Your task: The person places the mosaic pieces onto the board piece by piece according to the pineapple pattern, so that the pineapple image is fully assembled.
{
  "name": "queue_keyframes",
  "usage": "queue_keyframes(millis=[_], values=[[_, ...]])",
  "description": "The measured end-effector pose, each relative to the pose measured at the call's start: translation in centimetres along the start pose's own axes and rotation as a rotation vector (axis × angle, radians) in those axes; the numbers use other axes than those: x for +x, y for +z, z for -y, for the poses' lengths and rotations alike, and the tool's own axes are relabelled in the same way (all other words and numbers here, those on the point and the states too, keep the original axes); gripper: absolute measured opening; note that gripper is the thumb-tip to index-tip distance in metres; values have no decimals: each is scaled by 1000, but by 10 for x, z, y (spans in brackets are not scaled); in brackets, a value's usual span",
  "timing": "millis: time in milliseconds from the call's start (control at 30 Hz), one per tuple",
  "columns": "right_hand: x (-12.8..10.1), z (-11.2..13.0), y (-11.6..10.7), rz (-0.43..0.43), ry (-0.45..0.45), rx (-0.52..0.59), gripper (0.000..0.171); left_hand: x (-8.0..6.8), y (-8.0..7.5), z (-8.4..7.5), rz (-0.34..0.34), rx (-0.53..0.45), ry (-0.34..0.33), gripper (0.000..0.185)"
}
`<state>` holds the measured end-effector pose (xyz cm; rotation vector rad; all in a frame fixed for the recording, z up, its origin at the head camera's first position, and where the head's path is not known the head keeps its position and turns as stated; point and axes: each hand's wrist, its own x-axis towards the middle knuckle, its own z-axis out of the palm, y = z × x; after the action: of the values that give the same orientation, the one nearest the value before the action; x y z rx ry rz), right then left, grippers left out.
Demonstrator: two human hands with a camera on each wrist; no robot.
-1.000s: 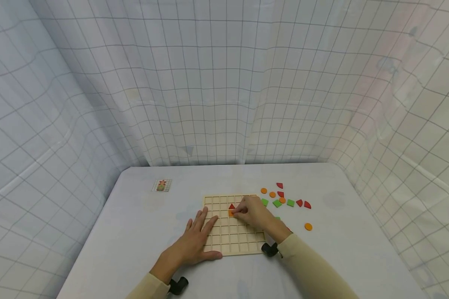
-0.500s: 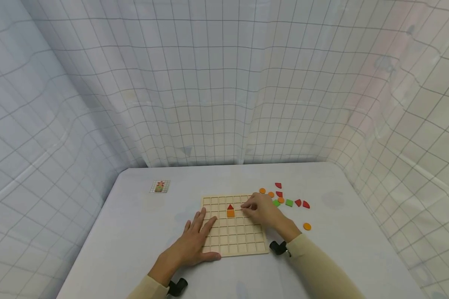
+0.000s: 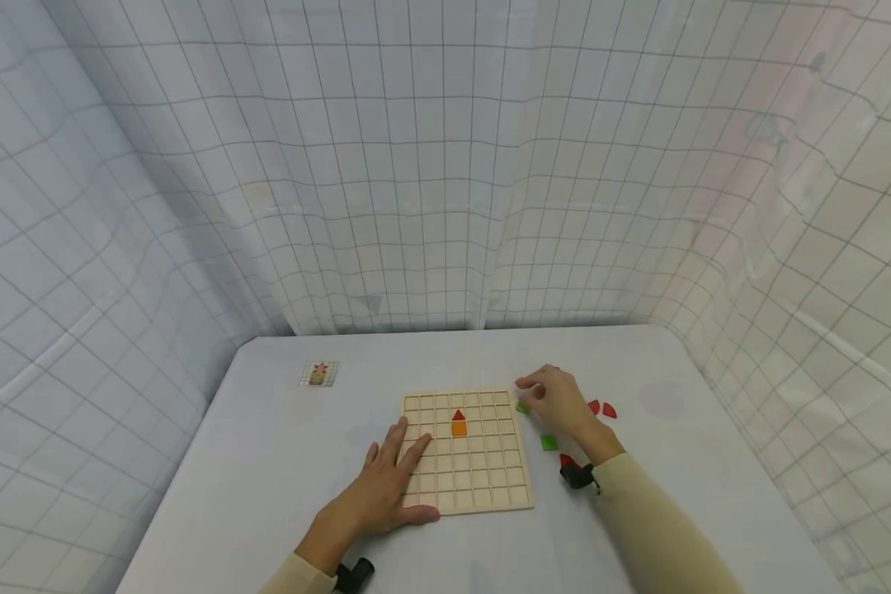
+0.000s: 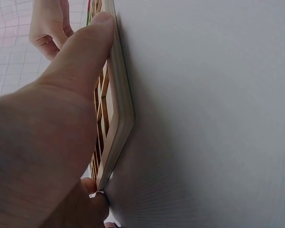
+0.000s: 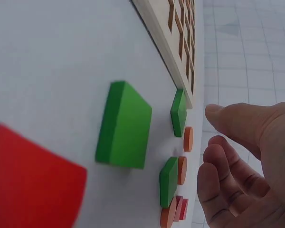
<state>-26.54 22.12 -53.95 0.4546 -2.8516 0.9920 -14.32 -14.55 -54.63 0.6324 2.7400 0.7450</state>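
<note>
Left hand [image 3: 386, 487]: flat, fingers straight, pressing the near-left corner of the board [image 3: 490, 483], thumb along its near edge (the left wrist view shows the thumb lying on the rim). Right hand [image 3: 560, 400]: off the board, hovering over the loose pieces just beside the board's far-right corner; fingers loosely curled and apart, grasping nothing, as the right wrist view shows. Board: pale wooden grid, flat on the table [image 3: 282, 462], holding a red triangle [image 3: 458, 415] directly above an orange square [image 3: 458, 428], the two touching, in the upper middle cells. Loose pieces, right of the board: green square [image 3: 549, 443] lying alone nearer the person; a second green piece [image 3: 522, 407] at the board's edge under the fingertips; orange discs [image 5: 187, 138] and another green one close under the hand in the right wrist view; red pieces [image 3: 601, 408] beyond the wrist. Risk, as a judgement: the pieces are small and crowded, so the fingertips may nudge a neighbour or scatter the cluster; if the left hand eases, a bump could shift the board and unseat the two placed pieces. Surface: plain pale tabletop with rounded corners, small pattern card [image 3: 318, 373] at far left. Room: white curtains [image 3: 445, 165] with a grey grid, hung close on three sides
</note>
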Motion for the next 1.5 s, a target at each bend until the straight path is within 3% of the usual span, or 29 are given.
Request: queue_keyframes(millis=[333, 633, 967, 1133, 1200, 1367, 1500], values=[[14, -35, -15, -72, 148, -8, 34, 0, -1, -2, -2, -9, 20, 125], [19, -51, -21, -97, 301, -23, 36, 3, -3, 1, -3, 13, 31, 126], [20, -49, -21, -89, 327, -16, 28, 1, -3, -1, -4, 0, 21, 126], [20, -56, -17, -109, 272, -25, 23, 0, -2, -1, -5, -4, 14, 125], [24, -70, -10, -133, 227, -36, 21, -1, -2, -1, -3, -9, 10, 125], [24, -69, -12, -122, 214, -16, 22, -3, -2, -1, 2, -22, 4, 126], [18, -54, -18, -93, 264, -10, 25, -3, -2, -1, -1, -22, 6, 126]])
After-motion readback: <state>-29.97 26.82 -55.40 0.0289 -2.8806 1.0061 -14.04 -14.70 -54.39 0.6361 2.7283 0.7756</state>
